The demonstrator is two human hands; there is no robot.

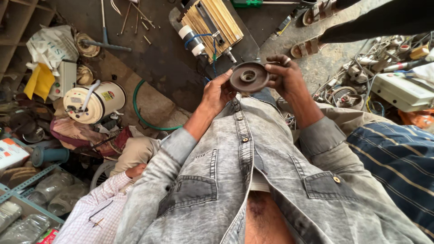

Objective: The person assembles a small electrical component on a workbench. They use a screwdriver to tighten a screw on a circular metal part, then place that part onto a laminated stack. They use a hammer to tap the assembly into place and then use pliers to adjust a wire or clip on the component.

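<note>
a dark round pulley-like disc [248,77] with a raised hub was pinched at its rim from both sides, held in the air above the grimy floor [158,68]. the left hand [218,92] had its thumb pressed on the disc's left edge; the right hand [285,77], a ring on one finger, was curled around the right edge. just beyond the disc lay a wooden-slatted motor assembly [212,25]. near the left edge a white cylindrical tank [94,102] and a green hose [140,113] were seen.
</note>
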